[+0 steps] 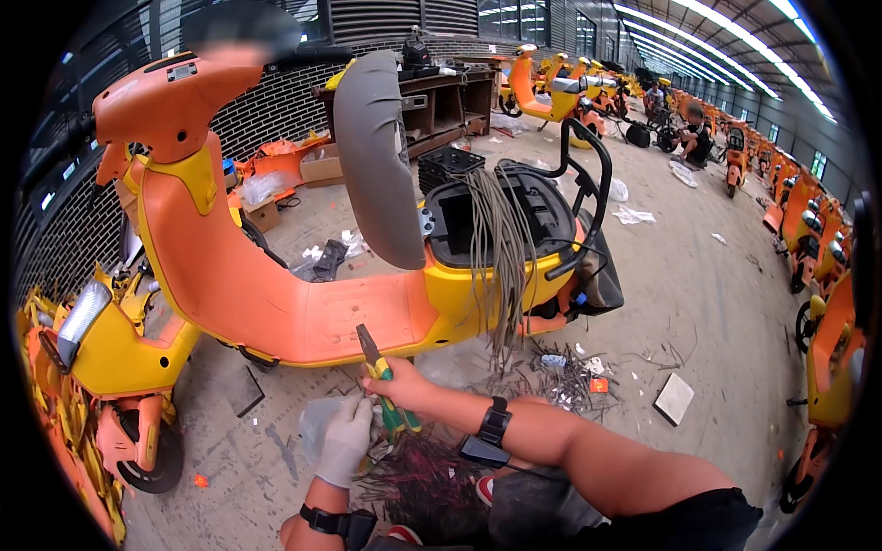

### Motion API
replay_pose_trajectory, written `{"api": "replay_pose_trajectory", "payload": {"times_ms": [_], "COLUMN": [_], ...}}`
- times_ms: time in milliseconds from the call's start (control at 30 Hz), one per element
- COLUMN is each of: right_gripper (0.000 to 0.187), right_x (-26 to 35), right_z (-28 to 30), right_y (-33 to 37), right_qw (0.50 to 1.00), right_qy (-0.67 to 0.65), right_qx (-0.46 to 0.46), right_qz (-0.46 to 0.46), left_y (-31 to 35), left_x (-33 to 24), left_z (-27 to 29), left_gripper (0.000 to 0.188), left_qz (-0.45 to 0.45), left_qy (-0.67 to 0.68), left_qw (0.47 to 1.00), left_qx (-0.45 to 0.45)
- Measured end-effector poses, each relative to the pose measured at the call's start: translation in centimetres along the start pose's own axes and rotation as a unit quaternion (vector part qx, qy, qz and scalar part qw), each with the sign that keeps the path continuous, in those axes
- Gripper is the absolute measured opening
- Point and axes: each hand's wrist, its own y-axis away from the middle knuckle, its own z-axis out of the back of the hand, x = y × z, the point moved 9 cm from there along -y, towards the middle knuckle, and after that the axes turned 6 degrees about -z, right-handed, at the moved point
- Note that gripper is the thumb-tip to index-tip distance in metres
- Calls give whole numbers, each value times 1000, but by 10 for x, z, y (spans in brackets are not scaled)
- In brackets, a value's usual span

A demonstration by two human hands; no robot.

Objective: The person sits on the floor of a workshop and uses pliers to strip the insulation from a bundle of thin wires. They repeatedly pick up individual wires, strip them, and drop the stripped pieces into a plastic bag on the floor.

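My right hand [402, 384], bare, is closed round a pair of pliers [368, 346] with green-and-yellow handles, jaws pointing up and away from me. Close beside it my left hand [347, 439], in a pale glove, has its fingers drawn together near the handles; what they hold is too small to make out. Beyond both hands stands an orange-and-yellow scooter [358, 317] with its grey seat [372, 156] tipped up. A thick bundle of grey cables [496, 248] hangs over the scooter's open seat compartment and down its side.
Dark cable scraps [427, 491] cover the floor below my hands, and more offcuts [579, 381] lie to the right. A flat pale block [674, 399] rests farther right. A partly stripped yellow scooter [133, 358] stands at left. Scooter rows and people occupy the far hall.
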Motion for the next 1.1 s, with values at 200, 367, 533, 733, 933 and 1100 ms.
{"api": "replay_pose_trajectory", "payload": {"times_ms": [200,367,533,733,933,1100], "right_gripper": [17,20,20,30,55,66], "right_x": [6,-2,8,-19,-15,-9], "right_z": [5,20,8,-10,-18,-18], "right_y": [3,4,19,35,46,46], "right_qw": [1000,999,998,985,948,951], "right_qy": [2,-20,-41,128,295,290], "right_qx": [-22,-24,30,109,120,112], "right_qz": [11,-9,-46,-46,-20,1], "left_y": [7,12,18,15,3,-12], "left_x": [1,6,-1,-2,5,28], "left_z": [-2,-7,22,47,40,38], "left_gripper": [25,25,25,27,25,25], "left_qz": [0,-7,-53,-79,-92,-110], "left_qy": [13,31,49,83,-7,-89], "left_qw": [1000,1000,993,976,982,981], "left_qx": [8,-1,-97,-184,-163,-131]}}
